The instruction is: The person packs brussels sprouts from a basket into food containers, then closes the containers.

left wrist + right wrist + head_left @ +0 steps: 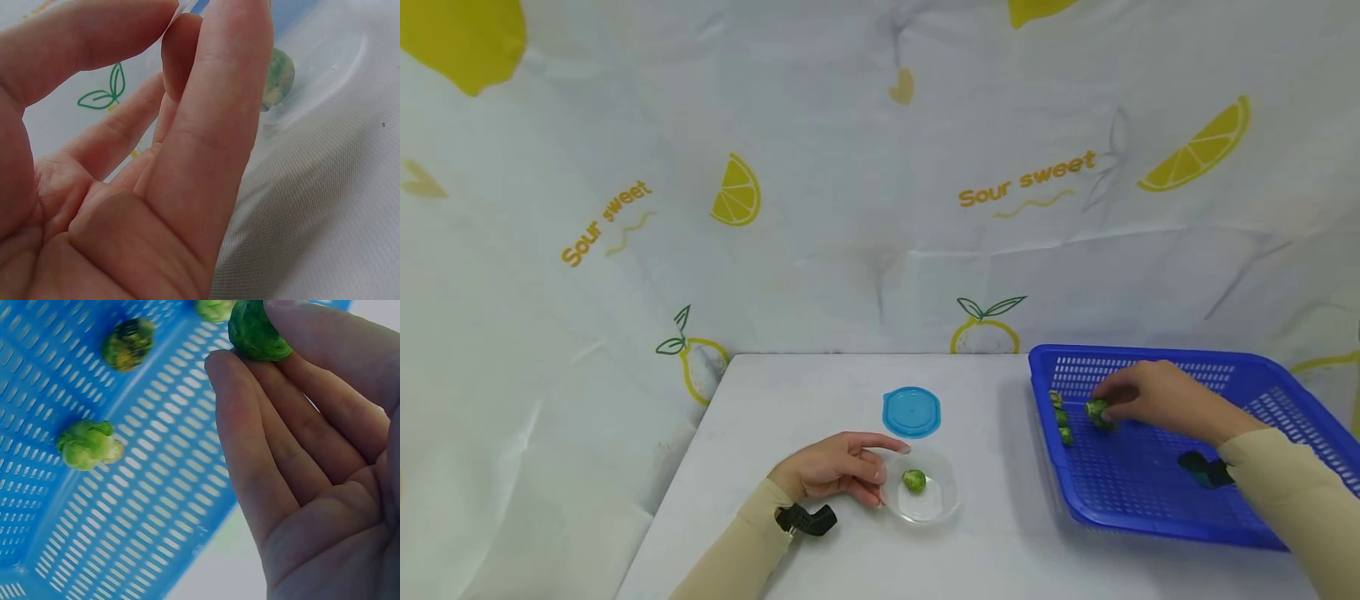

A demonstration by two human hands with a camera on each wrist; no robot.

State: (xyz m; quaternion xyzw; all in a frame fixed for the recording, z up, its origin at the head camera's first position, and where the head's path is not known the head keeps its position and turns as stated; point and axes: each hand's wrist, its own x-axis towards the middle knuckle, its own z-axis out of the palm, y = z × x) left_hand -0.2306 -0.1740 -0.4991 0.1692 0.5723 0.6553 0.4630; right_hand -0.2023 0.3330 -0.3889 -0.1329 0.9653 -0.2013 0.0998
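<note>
Two hands on my feed: right hand (1172, 404), reaching into blue basket (1120, 483), fingers pinching Brussels sprout (257, 331); left hand (835, 467), low over bench (782, 396), fingers curved about clear bowl (949, 492), second sprout (913, 481) inside.

White tabletop (820, 387), clear bowl (943, 490) near its middle, light-blue lid (912, 412) behind, dark-blue basket (1138, 483) at right

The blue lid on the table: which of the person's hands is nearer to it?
Left. The left hand touches the clear bowl, just this side of the blue lid; the right hand is farther away, off to the lid's right, at the blue basket.
</note>
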